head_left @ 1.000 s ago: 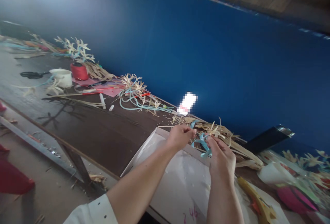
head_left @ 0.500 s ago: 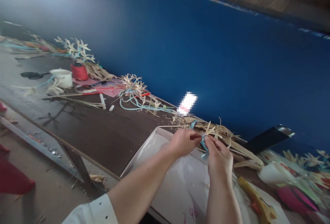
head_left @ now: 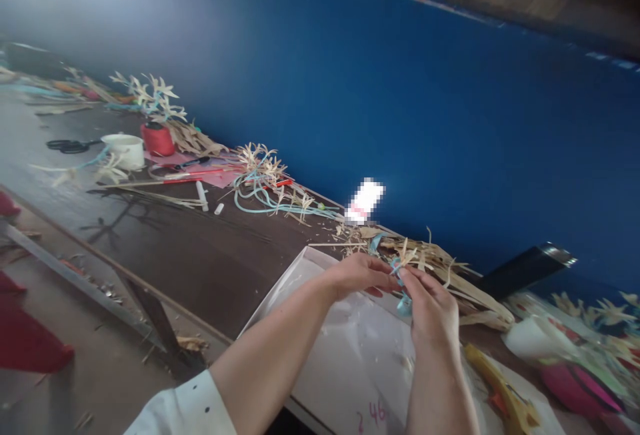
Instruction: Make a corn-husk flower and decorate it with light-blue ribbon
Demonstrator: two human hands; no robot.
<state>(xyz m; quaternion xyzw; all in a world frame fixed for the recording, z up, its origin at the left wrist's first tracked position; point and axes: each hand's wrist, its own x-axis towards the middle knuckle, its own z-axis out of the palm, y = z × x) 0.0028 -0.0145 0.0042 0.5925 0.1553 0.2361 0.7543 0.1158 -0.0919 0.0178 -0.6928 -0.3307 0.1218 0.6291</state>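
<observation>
Over a shallow white box (head_left: 340,355), my left hand (head_left: 361,275) and my right hand (head_left: 433,301) meet at a small pale flower (head_left: 409,253) with narrow petals, apparently of dried husk. Light blue ribbon (head_left: 405,305) winds at its base and hangs below the fingers. My right hand pinches the flower's stem between thumb and forefinger. The fingers of my left hand are closed on the ribbon at the stem; their tips are partly hidden.
Dried husks (head_left: 445,268) and a black cylinder (head_left: 527,268) lie behind the hands. Leftward are blue-stemmed flowers (head_left: 260,161), a white cup (head_left: 125,151), a red thread spool (head_left: 158,139) and scissors (head_left: 70,146). A yellow tool (head_left: 500,388) and pink pouch (head_left: 580,388) sit right.
My left hand has turned and its fingers have stretched farther under the stem. The ribbon's hanging part has shifted slightly lower. My right hand keeps its pinch.
</observation>
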